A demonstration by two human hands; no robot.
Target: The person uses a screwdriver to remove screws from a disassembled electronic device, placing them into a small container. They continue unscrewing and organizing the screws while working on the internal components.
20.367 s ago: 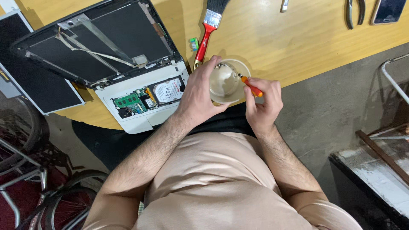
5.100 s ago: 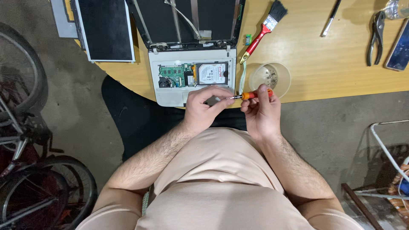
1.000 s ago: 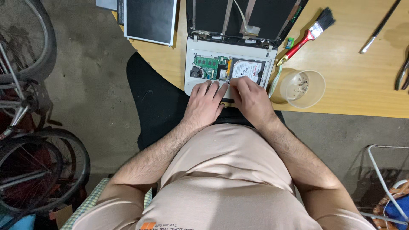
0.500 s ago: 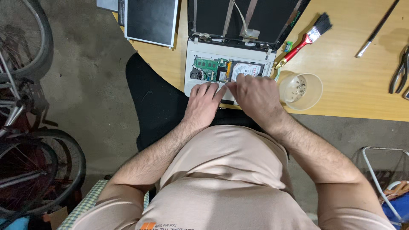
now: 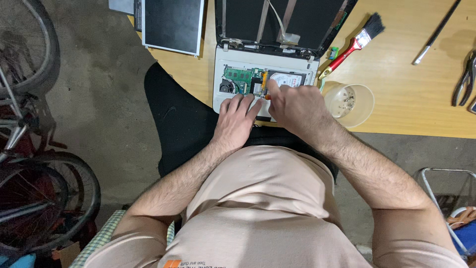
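Note:
A dismantled white laptop base [image 5: 225, 64] lies on the wooden table [image 5: 406, 104] with its green circuit board [image 5: 238, 75] and round silver hard drive [image 5: 287, 79] bare. My left hand [image 5: 237, 119] rests flat on the base's near edge, fingers spread. My right hand [image 5: 295, 106] is closed around a small orange-handled screwdriver [image 5: 267, 96], of which only a bit shows, its tip over the board beside the drive.
A clear plastic cup [image 5: 349, 101] with small screws stands right of the laptop. A red-handled brush [image 5: 353, 43], a metal rod [image 5: 436, 32] and pliers [image 5: 465, 79] lie further right. A detached screen panel [image 5: 172, 25] lies at the left. Bicycle wheels [image 5: 34, 198] stand on the floor.
Since a second ago my right hand has shifted a little up onto the laptop's inside, and the view has drifted slightly. Earlier both hands were at the plastic cup, right one holding the screwdriver.

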